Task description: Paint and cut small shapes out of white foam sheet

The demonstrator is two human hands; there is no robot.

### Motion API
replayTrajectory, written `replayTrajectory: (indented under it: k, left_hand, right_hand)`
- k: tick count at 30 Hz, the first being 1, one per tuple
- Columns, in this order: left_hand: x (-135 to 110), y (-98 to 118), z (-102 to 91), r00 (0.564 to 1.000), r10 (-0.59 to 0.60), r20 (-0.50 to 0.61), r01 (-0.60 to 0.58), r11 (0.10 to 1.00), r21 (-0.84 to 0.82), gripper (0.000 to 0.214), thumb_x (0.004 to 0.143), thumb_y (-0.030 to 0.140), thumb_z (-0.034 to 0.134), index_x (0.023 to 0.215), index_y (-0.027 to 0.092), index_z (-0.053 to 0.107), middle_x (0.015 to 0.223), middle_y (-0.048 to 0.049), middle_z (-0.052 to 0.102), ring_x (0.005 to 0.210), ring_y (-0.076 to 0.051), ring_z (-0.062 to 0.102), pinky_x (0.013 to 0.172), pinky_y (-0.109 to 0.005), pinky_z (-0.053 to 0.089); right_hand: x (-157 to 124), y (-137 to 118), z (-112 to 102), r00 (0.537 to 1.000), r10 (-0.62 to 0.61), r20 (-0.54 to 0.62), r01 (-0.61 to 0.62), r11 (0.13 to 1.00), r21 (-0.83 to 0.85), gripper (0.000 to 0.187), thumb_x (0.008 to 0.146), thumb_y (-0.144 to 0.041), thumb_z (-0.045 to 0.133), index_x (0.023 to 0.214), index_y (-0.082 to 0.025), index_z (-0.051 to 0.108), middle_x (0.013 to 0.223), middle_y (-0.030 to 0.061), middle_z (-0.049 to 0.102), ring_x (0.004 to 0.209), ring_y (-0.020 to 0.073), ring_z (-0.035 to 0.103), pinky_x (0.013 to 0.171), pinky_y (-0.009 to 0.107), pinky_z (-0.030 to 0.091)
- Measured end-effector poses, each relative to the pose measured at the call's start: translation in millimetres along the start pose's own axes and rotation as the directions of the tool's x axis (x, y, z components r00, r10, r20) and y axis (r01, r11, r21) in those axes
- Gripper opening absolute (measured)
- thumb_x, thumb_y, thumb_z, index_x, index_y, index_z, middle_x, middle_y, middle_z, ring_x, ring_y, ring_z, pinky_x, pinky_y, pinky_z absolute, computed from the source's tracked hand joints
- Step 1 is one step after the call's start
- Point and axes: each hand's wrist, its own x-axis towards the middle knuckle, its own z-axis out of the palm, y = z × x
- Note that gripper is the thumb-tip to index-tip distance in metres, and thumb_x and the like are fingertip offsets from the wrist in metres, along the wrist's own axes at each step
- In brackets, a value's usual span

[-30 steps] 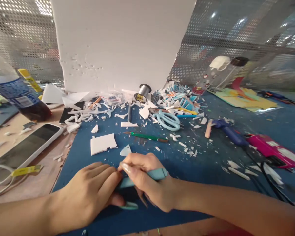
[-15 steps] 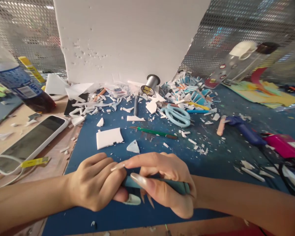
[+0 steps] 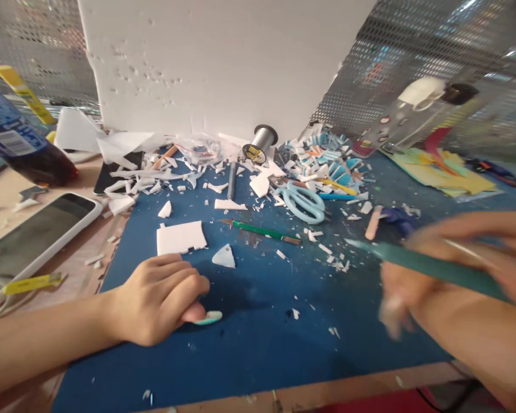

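Note:
My left hand (image 3: 165,298) is closed over the blue mat, its long-nailed thumb sticking out below the curled fingers. Whatever lies inside that fist, if anything, is hidden. A teal pen-shaped tool (image 3: 438,267) with a pale pointed tip is gripped by my right hand (image 3: 468,275), which is smeared by motion at the right edge. The tool's tip points left, above the mat. Just beyond my left hand lie a white foam rectangle (image 3: 181,237) and a small pale triangular piece (image 3: 224,256). Farther back rests a green craft knife (image 3: 262,230).
Light blue scissors (image 3: 303,203), a wire spool (image 3: 260,143) and a heap of foam scraps (image 3: 327,155) are at the back, before a white board (image 3: 223,63). A phone (image 3: 38,246) and a cola bottle (image 3: 21,137) stand left. The glue gun (image 3: 398,221) is partly covered by my right hand.
My right hand has moved away from my left, far to the right, carrying the teal tool. My left hand stays closed, slightly farther left in view. The whole view has shifted a little.

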Motion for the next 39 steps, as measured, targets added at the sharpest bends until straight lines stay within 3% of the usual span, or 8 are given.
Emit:
replayTrajectory:
  k: [5, 10, 13, 15, 18, 23, 30, 39]
  left_hand:
    - [5.9, 8.1, -3.2, 0.972, 0.16, 0.172, -0.13, 0.976, -0.174, 0.036, 0.11, 0.031, 0.024, 0.089, 0.018, 0.051, 0.057, 0.0014, 0.053, 0.048, -0.017, 0.046, 0.047, -0.034, 0.033]
    - [1.5, 5.2, -4.6, 0.988, -0.114, 0.107, 0.127, 0.984, -0.124, 0.031, 0.11, 0.037, 0.028, 0.088, 0.021, 0.042, 0.068, 0.0004, 0.052, 0.056, -0.015, 0.047, 0.052, -0.028, 0.04]
    - [1.2, 2.8, -3.2, 0.971, -0.232, 0.056, 0.235, 0.971, -0.041, 0.021, 0.106, 0.033, 0.041, 0.089, 0.022, 0.039, 0.079, -0.0053, 0.056, 0.067, -0.018, 0.05, 0.057, -0.031, 0.045]
    - [3.5, 4.0, -3.1, 0.983, -0.146, 0.114, 0.151, 0.988, -0.032, 0.016, 0.102, 0.021, 0.043, 0.088, 0.022, 0.038, 0.078, -0.0053, 0.058, 0.064, -0.019, 0.049, 0.055, -0.031, 0.043]
    - [8.5, 8.2, -4.6, 0.968, 0.044, 0.248, -0.019, 0.995, -0.102, 0.022, 0.096, 0.007, 0.04, 0.082, 0.023, 0.041, 0.061, 0.0007, 0.051, 0.049, -0.017, 0.037, 0.043, -0.031, 0.033]
    - [12.6, 10.3, -7.5, 0.943, 0.078, 0.322, -0.061, 0.996, -0.065, 0.029, 0.098, 0.007, 0.037, 0.077, 0.02, 0.053, 0.062, -0.0016, 0.057, 0.048, -0.017, 0.046, 0.043, -0.032, 0.04]
    - [11.8, 9.1, -10.2, 0.935, 0.013, 0.355, 0.02, 0.996, -0.088, 0.027, 0.097, 0.006, 0.04, 0.079, 0.022, 0.051, 0.068, 0.0009, 0.059, 0.057, -0.016, 0.055, 0.059, -0.027, 0.051]
    - [11.0, 10.6, -7.8, 0.934, 0.024, 0.357, -0.002, 0.998, -0.063, 0.03, 0.099, 0.007, 0.036, 0.077, 0.021, 0.051, 0.071, -0.0007, 0.063, 0.06, -0.016, 0.057, 0.062, -0.028, 0.051]
  right_hand:
    - [30.4, -2.6, 85.4, 0.933, 0.005, 0.36, -0.072, 0.982, 0.172, 0.021, 0.081, -0.038, 0.079, 0.096, -0.025, 0.073, 0.065, -0.0016, 0.074, 0.054, 0.0174, 0.072, 0.045, 0.027, 0.057]
    - [35.0, 35.7, 141.7, 0.861, -0.005, 0.508, -0.124, 0.967, 0.221, 0.032, 0.08, -0.039, 0.081, 0.1, -0.02, 0.065, 0.073, -0.0019, 0.073, 0.064, 0.0153, 0.074, 0.053, 0.025, 0.06]
    - [22.5, 50.8, 141.6, 0.878, -0.057, 0.476, -0.018, 0.988, 0.152, 0.022, 0.092, -0.042, 0.066, 0.09, -0.021, 0.064, 0.06, -0.004, 0.065, 0.046, 0.0102, 0.062, 0.041, 0.022, 0.049]
    - [13.6, 54.6, 136.9, 0.868, -0.118, 0.482, 0.098, 0.993, 0.068, 0.033, 0.098, -0.045, 0.057, 0.075, -0.021, 0.06, 0.056, -0.0036, 0.059, 0.039, 0.0075, 0.052, 0.037, 0.023, 0.042]
    - [7.2, 54.7, 134.2, 0.817, -0.205, 0.538, 0.243, 0.97, 0.001, 0.036, 0.1, -0.043, 0.053, 0.071, -0.021, 0.055, 0.059, -0.0022, 0.057, 0.044, 0.0081, 0.051, 0.042, 0.024, 0.042]
    - [12.6, 52.2, 144.2, 0.715, -0.341, 0.611, 0.431, 0.902, -0.001, 0.033, 0.097, -0.025, 0.06, 0.067, -0.02, 0.049, 0.07, -0.0016, 0.059, 0.056, 0.0071, 0.056, 0.055, 0.022, 0.047]
    - [16.5, 59.4, 148.1, 0.646, -0.459, 0.61, 0.541, 0.839, 0.059, 0.035, 0.097, -0.023, 0.061, 0.066, -0.018, 0.047, 0.066, -0.0045, 0.05, 0.057, 0.0052, 0.049, 0.056, 0.018, 0.043]
    - [15.9, 65.5, 147.7, 0.62, -0.428, 0.657, 0.558, 0.83, 0.014, 0.033, 0.099, -0.028, 0.059, 0.069, -0.017, 0.057, 0.063, -0.0035, 0.052, 0.056, 0.0075, 0.053, 0.055, 0.022, 0.043]
